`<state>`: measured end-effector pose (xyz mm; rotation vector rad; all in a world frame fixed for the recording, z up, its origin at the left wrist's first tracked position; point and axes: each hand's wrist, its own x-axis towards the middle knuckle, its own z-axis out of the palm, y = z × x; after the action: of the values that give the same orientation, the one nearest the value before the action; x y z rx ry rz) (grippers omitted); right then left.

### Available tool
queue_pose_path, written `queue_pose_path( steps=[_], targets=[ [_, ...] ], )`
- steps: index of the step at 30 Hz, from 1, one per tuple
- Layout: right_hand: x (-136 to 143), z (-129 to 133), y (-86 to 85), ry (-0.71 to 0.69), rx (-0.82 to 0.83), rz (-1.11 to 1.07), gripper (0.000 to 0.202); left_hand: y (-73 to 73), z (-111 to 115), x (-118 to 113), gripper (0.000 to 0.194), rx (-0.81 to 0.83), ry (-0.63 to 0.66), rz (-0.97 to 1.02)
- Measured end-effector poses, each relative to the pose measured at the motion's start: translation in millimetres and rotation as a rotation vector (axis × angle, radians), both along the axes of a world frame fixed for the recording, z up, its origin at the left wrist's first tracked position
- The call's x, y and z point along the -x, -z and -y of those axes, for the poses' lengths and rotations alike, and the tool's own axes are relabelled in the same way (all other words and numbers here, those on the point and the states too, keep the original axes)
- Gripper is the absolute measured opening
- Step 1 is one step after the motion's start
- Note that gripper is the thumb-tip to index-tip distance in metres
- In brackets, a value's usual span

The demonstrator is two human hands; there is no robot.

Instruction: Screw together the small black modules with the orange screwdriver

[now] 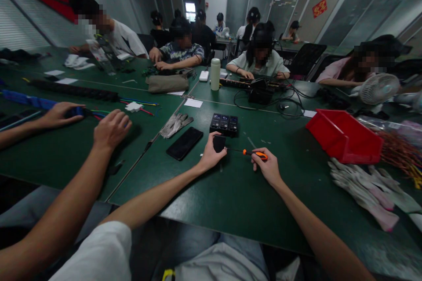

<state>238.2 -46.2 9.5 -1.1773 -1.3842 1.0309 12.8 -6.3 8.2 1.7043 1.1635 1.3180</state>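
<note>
My left hand grips a small black block, fingers and thumb round its left side. In my right hand is a screwdriver with an orange and black handle. Its shaft points left, and the tip meets the block's right side or comes very close to it; which of these I cannot tell. Just beyond my left hand sits a black unit with three similar sections. A black phone lies left of my left hand, with a grey work glove behind it.
A red bin stands to the right, with work gloves before it and copper-coloured wires beside it. A co-worker's hands are close on my left, near a blue strip. A pale green bottle stands farther back.
</note>
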Motion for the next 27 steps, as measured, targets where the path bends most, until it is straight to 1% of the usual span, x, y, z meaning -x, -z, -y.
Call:
queue_pose_path(
  steps=[4, 8, 16, 22, 27],
  targets=[
    [-0.1, -0.4, 0.7, -0.041, 0.05, -0.055, 0.027, 1.0, -0.4, 0.3, 0.05, 0.005, 0.012, 0.019],
    [0.1, -0.4, 0.9, -0.048, 0.069, -0.057, 0.026, 2.3, -0.6, 0.4, 0.049, -0.004, 0.015, 0.033],
    [0.1, -0.8, 1.5, -0.013, 0.027, -0.014, 0.024, 5.0, -1.7, 0.9, 0.051, -0.011, 0.004, 0.017],
    [0.2, -1.1, 0.5, -0.022, 0.02, 0.012, 0.024, 5.7, -1.9, 0.3, 0.051, -0.007, -0.007, 0.01],
    [0.3, -2.2, 2.7, 0.046, -0.051, 0.065, 0.031, 3.1, -0.9, 0.1, 0.052, 0.005, -0.014, -0.004]
  ],
)
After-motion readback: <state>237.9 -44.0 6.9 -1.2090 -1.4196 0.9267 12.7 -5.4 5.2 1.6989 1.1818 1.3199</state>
